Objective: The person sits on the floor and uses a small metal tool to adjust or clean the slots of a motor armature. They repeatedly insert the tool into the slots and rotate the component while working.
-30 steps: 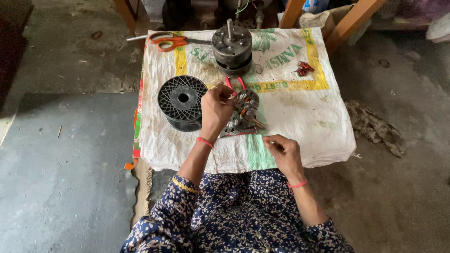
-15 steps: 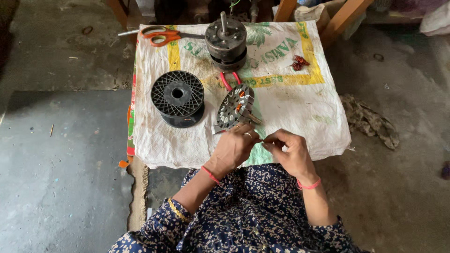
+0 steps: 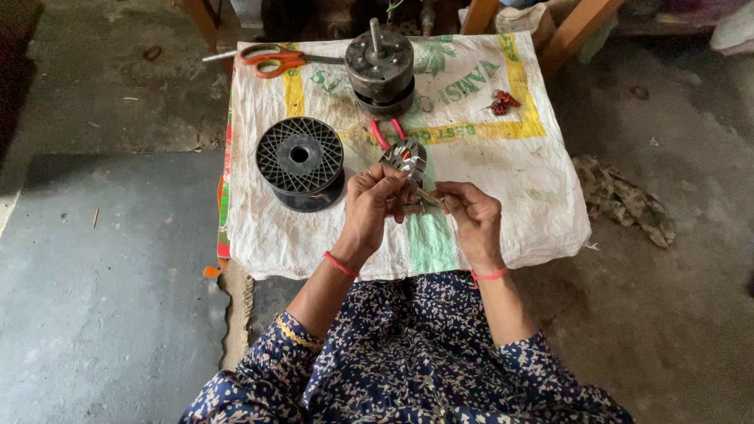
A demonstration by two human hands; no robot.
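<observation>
In front of me is a low table (image 3: 542, 220) covered by a white woven sack (image 3: 503, 180) with yellow and green print. My orange-handled scissors (image 3: 271, 59) lie at its far left corner, a grey motor housing (image 3: 381, 67) stands at the middle of the far edge, and a small red scrap (image 3: 503, 100) lies towards the far right. A black wire spool (image 3: 300, 161) sits left of centre, and red-handled pliers (image 3: 385, 133) lie in the middle.

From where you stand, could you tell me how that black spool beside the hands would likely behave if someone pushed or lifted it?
The black spool lies flat on one broad flange on the white sack, so a push would probably slide it rather than roll it. Its openwork flange suggests stiff plastic, likely light unless much wire is wound on. Tipped on edge, it would probably roll.
</observation>
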